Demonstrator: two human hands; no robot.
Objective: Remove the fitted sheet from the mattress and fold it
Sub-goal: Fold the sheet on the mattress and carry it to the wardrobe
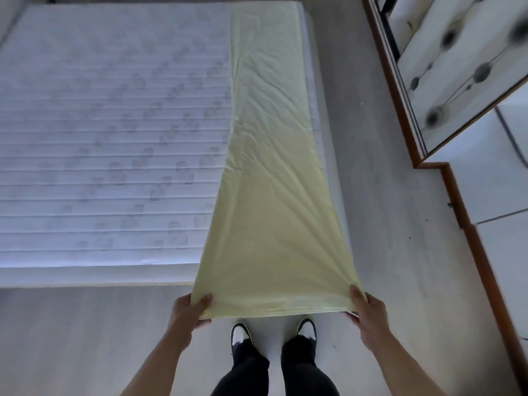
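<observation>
Pale yellow fitted sheet [268,172], folded to a long strip along the right part of the bare mattress [108,132], long axis from top centre to bottom centre, near end off the bed, pinched at its corners by left hand [190,307] and right hand [364,308].

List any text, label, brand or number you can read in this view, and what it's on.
No text can be read.
Mattress: a grey repeating print runs diagonally across the quilted top; too faint and blurred to read as letters or a logo.
Yellow sheet, held by the left hand and right hand: no tag or print in view.
</observation>
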